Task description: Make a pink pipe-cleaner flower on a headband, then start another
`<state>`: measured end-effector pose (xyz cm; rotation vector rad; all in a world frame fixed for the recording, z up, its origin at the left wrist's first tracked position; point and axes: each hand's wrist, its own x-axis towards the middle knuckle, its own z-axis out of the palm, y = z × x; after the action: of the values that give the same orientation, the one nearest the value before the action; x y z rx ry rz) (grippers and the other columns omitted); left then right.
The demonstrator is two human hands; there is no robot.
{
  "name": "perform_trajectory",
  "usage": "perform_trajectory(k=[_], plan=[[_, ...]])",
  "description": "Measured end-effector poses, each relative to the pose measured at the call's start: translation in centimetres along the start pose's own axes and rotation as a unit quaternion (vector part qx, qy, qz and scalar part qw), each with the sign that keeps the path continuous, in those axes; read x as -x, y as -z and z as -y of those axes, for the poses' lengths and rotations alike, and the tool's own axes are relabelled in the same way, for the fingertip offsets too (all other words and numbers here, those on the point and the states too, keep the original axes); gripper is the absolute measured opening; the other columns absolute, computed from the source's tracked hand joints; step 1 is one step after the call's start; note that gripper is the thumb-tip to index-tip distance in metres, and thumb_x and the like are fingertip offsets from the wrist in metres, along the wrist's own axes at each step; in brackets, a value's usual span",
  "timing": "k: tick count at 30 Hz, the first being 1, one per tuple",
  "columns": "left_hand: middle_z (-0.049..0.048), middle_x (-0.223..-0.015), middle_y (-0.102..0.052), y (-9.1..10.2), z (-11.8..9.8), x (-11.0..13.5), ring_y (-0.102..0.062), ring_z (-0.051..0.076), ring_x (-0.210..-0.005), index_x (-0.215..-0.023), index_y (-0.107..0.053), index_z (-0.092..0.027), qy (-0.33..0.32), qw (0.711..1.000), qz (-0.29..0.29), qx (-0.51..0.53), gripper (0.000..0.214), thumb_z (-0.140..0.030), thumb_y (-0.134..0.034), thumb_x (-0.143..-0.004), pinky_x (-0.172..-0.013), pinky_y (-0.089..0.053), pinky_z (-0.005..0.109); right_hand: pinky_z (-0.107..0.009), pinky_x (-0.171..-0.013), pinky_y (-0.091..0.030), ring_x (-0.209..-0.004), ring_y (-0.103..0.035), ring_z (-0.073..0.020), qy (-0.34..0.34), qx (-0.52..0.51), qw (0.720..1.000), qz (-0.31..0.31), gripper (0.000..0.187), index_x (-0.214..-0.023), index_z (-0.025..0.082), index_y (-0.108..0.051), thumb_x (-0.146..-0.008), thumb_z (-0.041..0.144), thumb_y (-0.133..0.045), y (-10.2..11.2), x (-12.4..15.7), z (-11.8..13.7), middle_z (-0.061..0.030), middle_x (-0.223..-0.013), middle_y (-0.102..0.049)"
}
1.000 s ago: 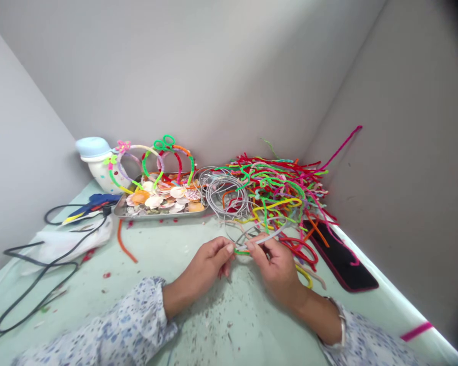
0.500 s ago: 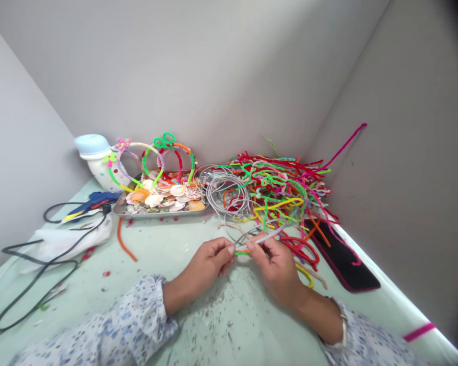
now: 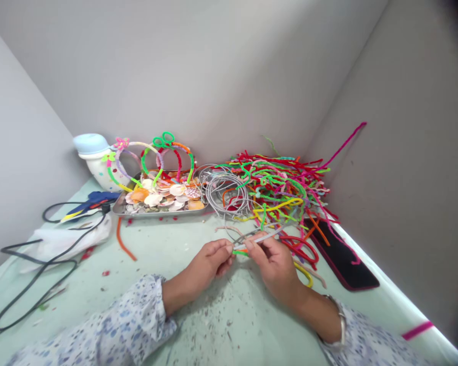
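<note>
Both hands meet over the middle of the table. My left hand (image 3: 210, 262) is closed in a pinch at the left end of a thin pale grey strip (image 3: 269, 235). My right hand (image 3: 278, 268) grips the same strip between thumb and fingers, and the strip runs out beyond it to the upper right. Just under the strip, between the two hands, shows a short green and orange pipe cleaner piece (image 3: 241, 253); whether it is wrapped on or only held alongside I cannot tell. Behind the hands lies a coil of grey wire (image 3: 229, 195).
A heap of coloured pipe cleaners (image 3: 278, 178) lies at the back right, beside a dark phone (image 3: 347, 259). Seashells fill a metal tray (image 3: 160, 215), where decorated headbands (image 3: 142, 160) stand. Further left are a white bottle (image 3: 99, 162), a plastic bag (image 3: 72, 236) and a black cable (image 3: 13, 305).
My left hand has shifted very slightly left along with the strip's end. My right hand stays almost where it was, and both grips look the same.
</note>
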<state>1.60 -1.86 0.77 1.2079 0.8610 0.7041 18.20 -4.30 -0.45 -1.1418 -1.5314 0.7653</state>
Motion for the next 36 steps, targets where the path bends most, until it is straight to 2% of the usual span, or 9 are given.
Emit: perform_trajectory(k=[3, 7, 12, 15, 21, 36], plan=[[-0.0063, -0.053, -0.040, 0.2, 0.2, 0.1, -0.032, 0.007, -0.045, -0.069, -0.048, -0.017, -0.012, 1.000, 0.001, -0.009, 0.026, -0.038, -0.047, -0.086, -0.045, -0.022, 0.022, -0.026, -0.063, -0.042, -0.067, -0.053, -0.0151, -0.003, 0.001, 1.000, -0.011, 0.018, -0.081, 0.017, -0.060, -0.090, 0.032, -0.053, 0.0, -0.1, -0.1, -0.0009, -0.072, -0.058], [-0.0058, -0.061, -0.043, 0.4, 0.7, 0.2, -0.038, 0.009, -0.054, -0.082, -0.051, -0.018, -0.078, 0.995, -0.005, -0.069, 0.015, -0.032, -0.050, -0.086, -0.051, -0.030, 0.021, -0.027, -0.065, -0.043, -0.068, -0.053, -0.0158, -0.010, 0.003, 1.000, -0.029, 0.020, -0.080, 0.017, -0.060, -0.089, 0.033, -0.053, 0.0, -0.1, -0.2, -0.0015, -0.072, -0.059], [-0.0041, -0.065, -0.047, 0.3, 1.1, 0.3, -0.042, 0.011, -0.060, -0.082, -0.054, -0.018, -0.144, 0.962, -0.084, -0.217, 0.004, -0.021, -0.052, -0.083, -0.055, -0.033, 0.022, -0.025, -0.060, -0.042, -0.064, -0.051, -0.0146, -0.022, -0.010, 0.999, -0.024, 0.021, -0.080, 0.017, -0.061, -0.089, 0.034, -0.054, -0.1, 0.0, -0.3, -0.0003, -0.069, -0.057], [-0.0028, -0.066, -0.050, 0.2, 0.9, 0.5, -0.044, 0.012, -0.060, -0.079, -0.055, -0.018, -0.163, 0.943, -0.117, -0.266, 0.005, -0.019, -0.051, -0.082, -0.057, -0.034, 0.023, -0.025, -0.061, -0.043, -0.065, -0.053, -0.0152, -0.026, -0.007, 0.999, -0.025, 0.021, -0.082, 0.017, -0.062, -0.088, 0.035, -0.054, -0.2, 0.0, -0.3, -0.0011, -0.071, -0.059], [-0.0012, -0.068, -0.053, 0.0, 0.5, 0.7, -0.047, 0.014, -0.062, -0.079, -0.056, -0.019, -0.174, 0.925, -0.147, -0.303, 0.006, -0.020, -0.052, -0.083, -0.058, -0.035, 0.024, -0.026, -0.063, -0.044, -0.067, -0.054, -0.0160, -0.024, 0.000, 0.999, -0.033, 0.021, -0.082, 0.017, -0.063, -0.089, 0.034, -0.054, -0.2, 0.1, -0.2, -0.0020, -0.073, -0.061], [0.0003, -0.074, -0.054, -0.1, 0.4, 0.9, -0.047, 0.014, -0.066, -0.080, -0.057, -0.018, -0.182, 0.913, -0.161, -0.327, 0.009, -0.020, -0.050, -0.085, -0.061, -0.035, 0.024, -0.026, -0.061, -0.045, -0.066, -0.054, -0.0154, -0.028, -0.026, 0.998, -0.046, 0.021, -0.079, 0.017, -0.062, -0.087, 0.034, -0.055, -0.3, 0.0, 0.1, -0.0010, -0.070, -0.060]])
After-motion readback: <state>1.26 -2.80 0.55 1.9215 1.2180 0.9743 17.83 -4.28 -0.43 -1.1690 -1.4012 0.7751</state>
